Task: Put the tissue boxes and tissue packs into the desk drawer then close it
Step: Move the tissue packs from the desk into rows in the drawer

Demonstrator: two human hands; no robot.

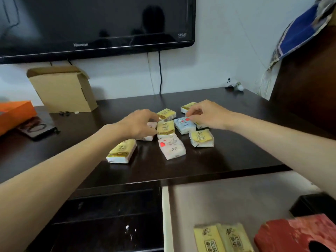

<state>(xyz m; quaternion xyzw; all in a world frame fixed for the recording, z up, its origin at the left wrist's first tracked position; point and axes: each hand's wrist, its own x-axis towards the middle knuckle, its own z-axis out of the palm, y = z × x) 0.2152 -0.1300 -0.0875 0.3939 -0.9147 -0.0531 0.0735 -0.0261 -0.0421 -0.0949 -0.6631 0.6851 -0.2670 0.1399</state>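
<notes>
both hands over tissue packs [166,128] on desk. left hand [139,124] curled around yellow pack, grip unclear. right hand [209,114] pinching blue pack [184,124], nearer open drawer [236,197] below-right.

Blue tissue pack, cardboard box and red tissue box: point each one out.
Blue tissue pack [183,125]: head view, on its printed top face, left of the right hand.
Cardboard box [63,91]: head view, on its plain front wall.
Red tissue box [291,233]: head view, on its top face, in the open drawer.
</notes>
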